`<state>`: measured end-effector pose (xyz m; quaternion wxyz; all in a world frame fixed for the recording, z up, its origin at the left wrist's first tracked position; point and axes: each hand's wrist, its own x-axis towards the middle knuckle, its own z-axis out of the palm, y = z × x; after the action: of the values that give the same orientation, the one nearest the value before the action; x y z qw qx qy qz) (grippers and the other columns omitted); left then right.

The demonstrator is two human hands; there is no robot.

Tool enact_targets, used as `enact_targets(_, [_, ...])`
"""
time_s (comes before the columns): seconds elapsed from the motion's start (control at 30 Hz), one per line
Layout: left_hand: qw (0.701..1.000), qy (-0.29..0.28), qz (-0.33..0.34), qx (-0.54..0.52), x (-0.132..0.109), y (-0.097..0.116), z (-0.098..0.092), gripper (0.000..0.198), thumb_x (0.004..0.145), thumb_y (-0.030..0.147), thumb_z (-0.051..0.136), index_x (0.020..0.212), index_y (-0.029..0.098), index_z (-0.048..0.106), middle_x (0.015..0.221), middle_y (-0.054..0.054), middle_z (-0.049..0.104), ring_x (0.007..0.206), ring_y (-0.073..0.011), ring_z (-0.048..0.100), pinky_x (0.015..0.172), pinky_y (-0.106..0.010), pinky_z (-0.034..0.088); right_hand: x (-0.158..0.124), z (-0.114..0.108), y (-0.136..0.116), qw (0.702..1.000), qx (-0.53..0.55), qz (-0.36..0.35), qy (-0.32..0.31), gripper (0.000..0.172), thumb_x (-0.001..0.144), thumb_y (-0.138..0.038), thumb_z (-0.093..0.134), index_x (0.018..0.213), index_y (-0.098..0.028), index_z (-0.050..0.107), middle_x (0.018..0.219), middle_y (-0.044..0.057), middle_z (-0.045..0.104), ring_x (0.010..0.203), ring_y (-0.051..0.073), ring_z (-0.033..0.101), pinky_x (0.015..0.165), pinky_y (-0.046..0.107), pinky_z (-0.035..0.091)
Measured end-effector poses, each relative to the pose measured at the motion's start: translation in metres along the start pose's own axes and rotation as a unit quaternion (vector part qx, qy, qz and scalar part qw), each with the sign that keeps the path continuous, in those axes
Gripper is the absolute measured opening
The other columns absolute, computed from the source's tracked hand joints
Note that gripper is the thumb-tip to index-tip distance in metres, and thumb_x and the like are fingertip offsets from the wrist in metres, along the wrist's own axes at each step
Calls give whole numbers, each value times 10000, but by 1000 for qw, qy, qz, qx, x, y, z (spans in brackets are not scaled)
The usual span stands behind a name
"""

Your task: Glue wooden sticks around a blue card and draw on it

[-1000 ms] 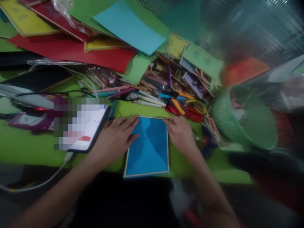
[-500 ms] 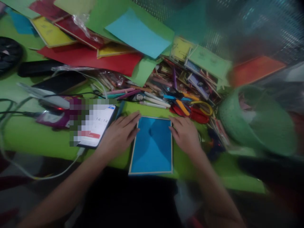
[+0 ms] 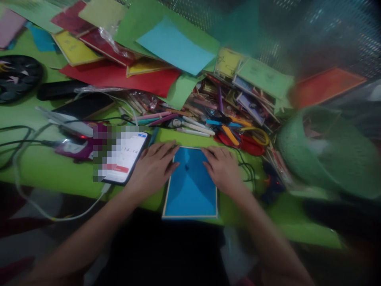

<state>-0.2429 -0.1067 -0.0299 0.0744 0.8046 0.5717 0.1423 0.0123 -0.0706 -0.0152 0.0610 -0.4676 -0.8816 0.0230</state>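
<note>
A blue rectangular card (image 3: 190,194) with thin pale strips along its edges lies flat on the green-covered table, close to the front edge. My left hand (image 3: 156,165) rests at its upper left corner, fingers stretched out and thumb over the left border. At the upper right corner is my right hand (image 3: 223,167), its fingers extended over the top border and thumb lying on the blue surface. Neither hand grasps anything. Shadows of my hands fall across the card, and a small dark spot shows near its upper middle.
A lit phone (image 3: 122,159) with a cable lies left of my left hand. Behind the card are markers (image 3: 196,126), scissors (image 3: 250,139) and sticks. A green basket (image 3: 297,147) stands at right. Coloured papers (image 3: 178,47) pile up at the back; a black round tray (image 3: 19,79) sits far left.
My right hand has slid left, from the card's right edge onto its upper right corner. My left hand has shifted slightly right over the border. The camera view has turned a little left.
</note>
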Motion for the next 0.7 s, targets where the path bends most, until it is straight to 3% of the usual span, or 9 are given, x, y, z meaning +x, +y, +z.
enact_targets(0.47, [1000, 8, -17, 8, 1, 0, -1, 462, 1075, 380, 449, 1483, 221, 599, 1576, -111, 558, 1429, -366, 491, 1142, -578, 451, 1, -1, -6, 1000, 0, -5, -8, 453, 1057, -337, 504, 1469, -171, 594, 1372, 168, 685, 1176, 333, 589, 961, 479, 455])
enact_targets(0.7, [999, 35, -29, 9, 0, -1, 0, 472, 1090, 385, 410, 1486, 207, 595, 1625, -96, 507, 1437, -371, 475, 1152, -574, 445, -10, -13, 21, 995, 24, 47, 82, 457, 1079, -356, 431, 1464, -186, 610, 1276, 161, 702, 1166, 334, 590, 950, 480, 455])
